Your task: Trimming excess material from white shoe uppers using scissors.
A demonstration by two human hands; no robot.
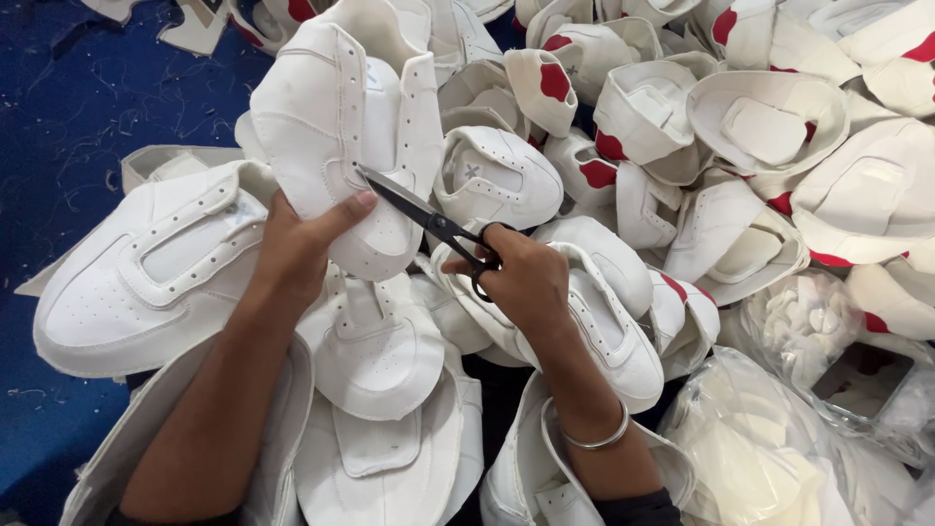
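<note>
While my left hand (pixel 297 244) pinches the light, floppy upper (pixel 341 127) at its edge, my right (pixel 521 278) closes around scissors (pixel 429 219); blades parted.

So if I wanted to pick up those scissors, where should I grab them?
Take the scissors by the black loop handles, coming from the right, where the right hand has its fingers through them. The blades are long, thin and pointed, aimed left at the white shoe upper held by the left hand, so keep off that end.
</note>
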